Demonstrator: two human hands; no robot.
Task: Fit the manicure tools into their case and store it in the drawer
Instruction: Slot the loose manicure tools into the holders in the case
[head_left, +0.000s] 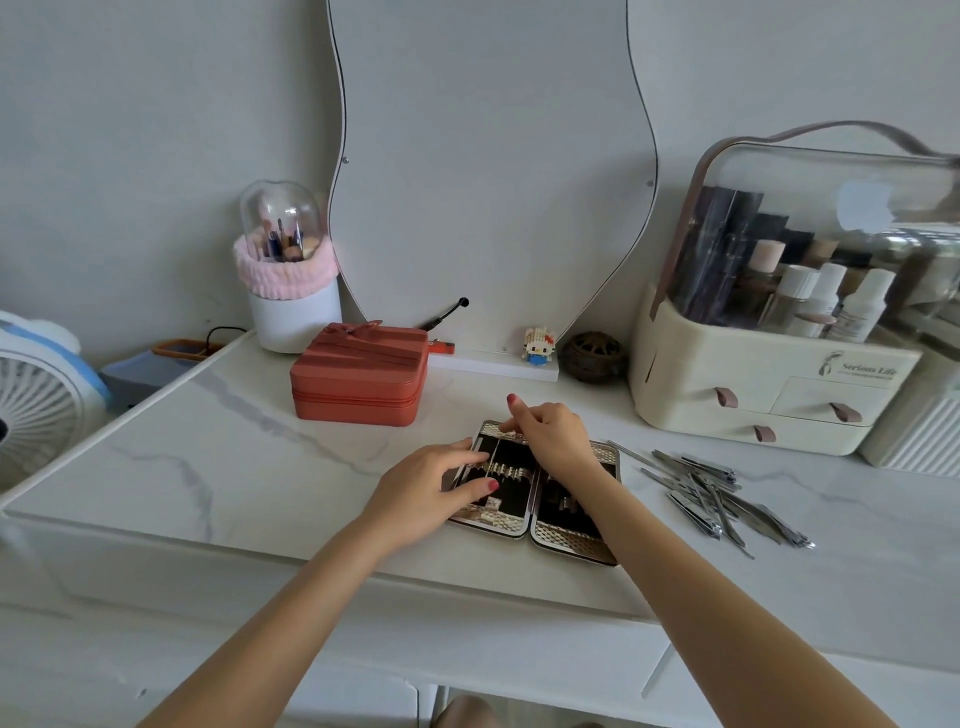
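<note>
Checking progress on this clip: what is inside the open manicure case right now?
The manicure case shows black lining, rows of holder loops and one thin tool in its left half. Both hands, left hand and right hand, cover parts, so other contents cannot be seen.

Case (535, 493) partly under both hands; organizer (810, 312) cut off at right edge

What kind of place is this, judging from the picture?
Most likely a dressing table in a bedroom: a wavy mirror leans on the wall, beside a domed brush holder and a cosmetics organizer full of bottles.
</note>
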